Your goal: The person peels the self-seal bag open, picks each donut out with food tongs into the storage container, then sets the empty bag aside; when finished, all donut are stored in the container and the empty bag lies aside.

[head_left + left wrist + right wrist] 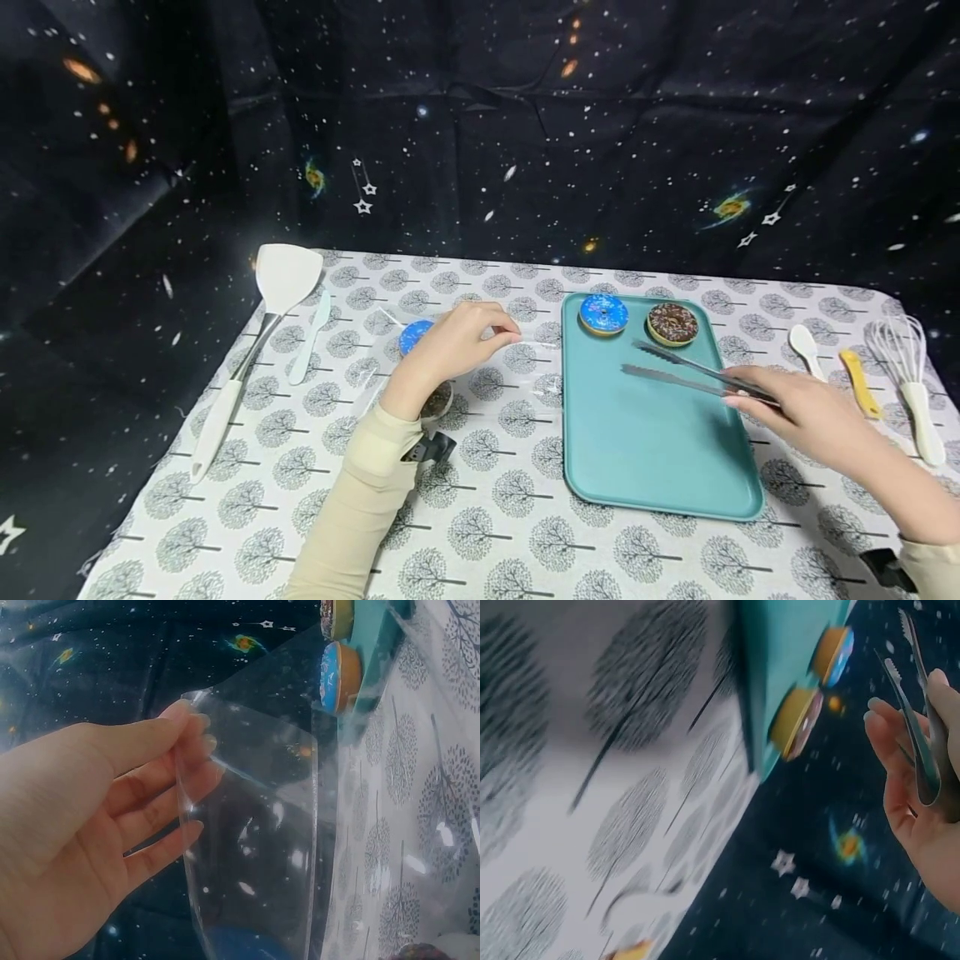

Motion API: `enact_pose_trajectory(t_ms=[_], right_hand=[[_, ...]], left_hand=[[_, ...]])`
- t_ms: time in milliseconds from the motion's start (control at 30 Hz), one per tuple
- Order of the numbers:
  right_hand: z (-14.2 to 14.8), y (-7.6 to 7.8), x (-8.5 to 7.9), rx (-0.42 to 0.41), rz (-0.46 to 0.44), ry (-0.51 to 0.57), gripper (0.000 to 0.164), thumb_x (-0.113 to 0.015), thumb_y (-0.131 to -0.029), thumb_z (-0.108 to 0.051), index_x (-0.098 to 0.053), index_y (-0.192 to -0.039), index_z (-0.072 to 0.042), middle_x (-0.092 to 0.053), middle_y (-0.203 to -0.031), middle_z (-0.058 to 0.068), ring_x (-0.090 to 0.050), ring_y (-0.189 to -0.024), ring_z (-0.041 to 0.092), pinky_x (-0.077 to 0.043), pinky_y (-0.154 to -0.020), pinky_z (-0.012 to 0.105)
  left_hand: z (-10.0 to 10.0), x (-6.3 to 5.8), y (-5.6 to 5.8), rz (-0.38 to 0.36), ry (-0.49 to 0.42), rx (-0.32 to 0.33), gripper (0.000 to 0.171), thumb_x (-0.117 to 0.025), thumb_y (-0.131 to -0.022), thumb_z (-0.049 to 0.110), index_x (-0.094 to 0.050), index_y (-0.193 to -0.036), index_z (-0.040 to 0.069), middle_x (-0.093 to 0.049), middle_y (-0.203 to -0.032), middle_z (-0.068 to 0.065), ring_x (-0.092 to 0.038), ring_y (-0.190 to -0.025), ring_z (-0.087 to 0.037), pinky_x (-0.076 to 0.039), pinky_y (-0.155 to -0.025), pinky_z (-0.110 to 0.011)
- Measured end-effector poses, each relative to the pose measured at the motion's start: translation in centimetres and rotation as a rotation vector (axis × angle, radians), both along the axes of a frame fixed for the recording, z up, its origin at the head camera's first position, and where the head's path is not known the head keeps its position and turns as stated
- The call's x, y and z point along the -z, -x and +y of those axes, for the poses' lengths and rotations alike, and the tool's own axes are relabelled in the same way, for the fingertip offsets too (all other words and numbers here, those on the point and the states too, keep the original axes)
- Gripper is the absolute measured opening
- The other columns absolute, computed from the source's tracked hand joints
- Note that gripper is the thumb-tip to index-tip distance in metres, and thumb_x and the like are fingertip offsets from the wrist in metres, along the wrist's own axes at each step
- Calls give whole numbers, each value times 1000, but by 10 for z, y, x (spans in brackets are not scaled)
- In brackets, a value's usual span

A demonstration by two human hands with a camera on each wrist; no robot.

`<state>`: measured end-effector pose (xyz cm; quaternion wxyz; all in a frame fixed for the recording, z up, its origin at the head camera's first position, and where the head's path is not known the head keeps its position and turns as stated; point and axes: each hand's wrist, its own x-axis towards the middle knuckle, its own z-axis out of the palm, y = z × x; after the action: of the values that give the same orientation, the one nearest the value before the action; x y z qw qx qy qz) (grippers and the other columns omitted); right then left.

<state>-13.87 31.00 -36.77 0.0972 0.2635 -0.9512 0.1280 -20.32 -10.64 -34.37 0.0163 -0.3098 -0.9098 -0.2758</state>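
My left hand [461, 337] pinches the edge of a clear plastic bag [255, 795] between thumb and fingertips, lifting that edge. Partly hidden behind the hand and forearm are a blue-iced donut [414, 336] and a chocolate donut [437, 402]; they appear to be in the bag. In my right hand [810, 412] is a pair of metal tongs [686, 362], its arms apart over the teal tray [652, 467] with nothing between them. On the tray's far end sit another blue donut [603, 314] and another chocolate donut [672, 323] with sprinkles.
Left of the bag lie a white spatula [287, 279] and a pale green knife [310, 337]. Beyond the tray on the right are a white spoon [806, 346], a yellow-handled utensil [858, 383] and a whisk [911, 383]. A dark starry cloth [480, 150] hangs behind the table.
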Motion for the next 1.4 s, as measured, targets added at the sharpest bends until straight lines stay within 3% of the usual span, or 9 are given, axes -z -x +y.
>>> enact_pose_trajectory(t_ms=[67,200,333,600,867,1100,1400], right_hand=[[-11,3,1,-52,21,-6,35,-68,-85,-23,-61,-117,-12,-70,-99,5,-66,-79,25,-52,-70,48],[-33,12,4,-137,112,-44,38,-72,-80,-23,-61,-115,-15,-70,-87,-2,-61,-65,13,-52,-63,40],[-54,21,8,-208,181,-49,42,-75,-76,-22,-61,-115,-15,-71,-92,0,-65,-72,16,-52,-66,39],[-90,41,15,-306,226,-16,41,-75,-75,-26,-63,-112,-11,-70,-91,1,-66,-79,16,-51,-72,39],[-124,52,18,-399,194,-7,38,-73,-80,-30,-64,-113,-14,-70,-101,-2,-65,-78,12,-51,-69,35],[-153,61,18,-463,186,-1,37,-70,-82,-33,-64,-115,-16,-69,-93,-2,-61,-72,10,-50,-69,36],[-182,61,26,-459,80,-14,37,-64,-87,-36,-63,-116,-13,-68,-93,-1,-62,-76,12,-51,-72,33]], left_hand=[[0,0,0,-1,-7,3,17,-61,-91,25,-72,-99,15,-67,-96,6,-61,-88,-7,-49,-83,-24],[-1,0,0,-11,-28,10,17,-61,-91,26,-72,-98,14,-67,-95,6,-60,-87,-7,-50,-83,-26],[-2,0,0,-25,-53,19,18,-61,-92,25,-72,-99,13,-67,-95,5,-60,-86,-8,-51,-82,-31],[-2,-2,1,-3,-55,30,18,-61,-92,25,-72,-99,13,-67,-95,6,-60,-86,-7,-50,-82,-27],[-2,-5,0,3,-53,36,18,-60,-92,25,-72,-99,13,-67,-96,5,-61,-87,-8,-50,-84,-28],[-2,-6,0,10,-55,38,18,-59,-93,25,-72,-99,13,-67,-96,5,-60,-85,-8,-51,-82,-30],[-3,-6,-1,18,-57,46,18,-60,-92,25,-72,-98,13,-67,-95,5,-61,-86,-8,-50,-81,-27]])
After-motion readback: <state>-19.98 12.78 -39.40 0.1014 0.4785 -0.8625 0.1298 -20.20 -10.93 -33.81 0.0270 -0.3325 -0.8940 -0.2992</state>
